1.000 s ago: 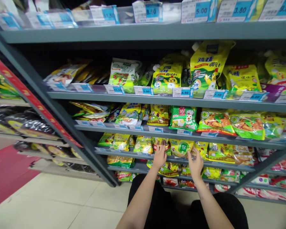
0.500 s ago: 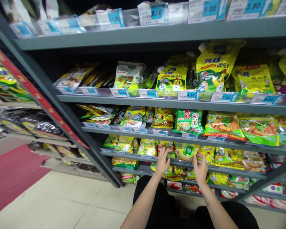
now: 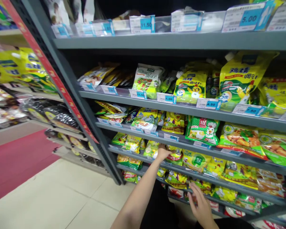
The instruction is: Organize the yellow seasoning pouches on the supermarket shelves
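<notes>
My left hand [image 3: 162,152] reaches into the third shelf down [image 3: 205,171] and rests on a yellow and red seasoning packet [image 3: 173,156]; its fingers are curled over the packet's top edge. My right hand [image 3: 200,206] hangs lower, in front of the shelf below, fingers spread and holding nothing, nearest to yellow packets [image 3: 177,178] on that lower shelf. A green and yellow packet [image 3: 194,160] lies just right of the left hand.
Grey metal shelving [image 3: 157,105] holds rows of yellow and green seasoning bags with blue price tags [image 3: 166,98]. A red-striped upright [image 3: 50,70] divides it from another bay on the left. Beige floor tiles [image 3: 50,203] and a red mat [image 3: 16,159] lie at lower left.
The view swung left and down. My left hand stayed at the third shelf's packets. My right hand dropped away from that shelf to the level of the shelf below, fingers spread.
</notes>
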### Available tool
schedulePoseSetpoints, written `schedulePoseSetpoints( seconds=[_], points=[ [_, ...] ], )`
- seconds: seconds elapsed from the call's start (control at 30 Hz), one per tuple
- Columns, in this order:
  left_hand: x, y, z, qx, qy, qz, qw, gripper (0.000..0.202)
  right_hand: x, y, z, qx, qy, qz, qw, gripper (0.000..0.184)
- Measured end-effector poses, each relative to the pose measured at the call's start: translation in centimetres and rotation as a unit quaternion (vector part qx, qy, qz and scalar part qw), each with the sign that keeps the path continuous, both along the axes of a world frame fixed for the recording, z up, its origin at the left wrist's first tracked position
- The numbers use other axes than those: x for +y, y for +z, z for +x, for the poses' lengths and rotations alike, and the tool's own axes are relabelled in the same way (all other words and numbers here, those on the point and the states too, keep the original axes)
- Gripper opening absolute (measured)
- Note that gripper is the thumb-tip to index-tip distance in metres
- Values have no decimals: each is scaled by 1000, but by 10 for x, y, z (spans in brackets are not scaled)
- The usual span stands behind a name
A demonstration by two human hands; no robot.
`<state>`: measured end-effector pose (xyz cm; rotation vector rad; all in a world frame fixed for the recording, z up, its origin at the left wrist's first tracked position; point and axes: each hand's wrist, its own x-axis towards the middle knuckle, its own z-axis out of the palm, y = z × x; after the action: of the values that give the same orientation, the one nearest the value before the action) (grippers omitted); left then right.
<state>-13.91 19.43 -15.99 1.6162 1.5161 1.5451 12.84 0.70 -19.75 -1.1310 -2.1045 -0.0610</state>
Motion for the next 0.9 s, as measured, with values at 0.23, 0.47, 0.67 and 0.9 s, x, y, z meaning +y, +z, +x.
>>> schedulePoseSetpoints(
  seconds=[0.23, 0.47, 0.67, 0.9],
  points=[
    [-34, -19, -7, -100, -46, -17, 994, 66, -13, 1, 26, -5, -37, -111, 993, 64],
    [-46, -23, 4, -136, -5, -23, 990, 52, 52, 44, -2, -222, -68, -14, 972, 66],
    [-81, -17, 15, -144, 0, 24, 989, 47, 56, 25, -12, -209, -119, -38, 970, 71],
    [-146, -9, 35, -80, 50, 125, 988, 21, 62, 20, -4, -96, -59, -140, 984, 64]
  ],
)
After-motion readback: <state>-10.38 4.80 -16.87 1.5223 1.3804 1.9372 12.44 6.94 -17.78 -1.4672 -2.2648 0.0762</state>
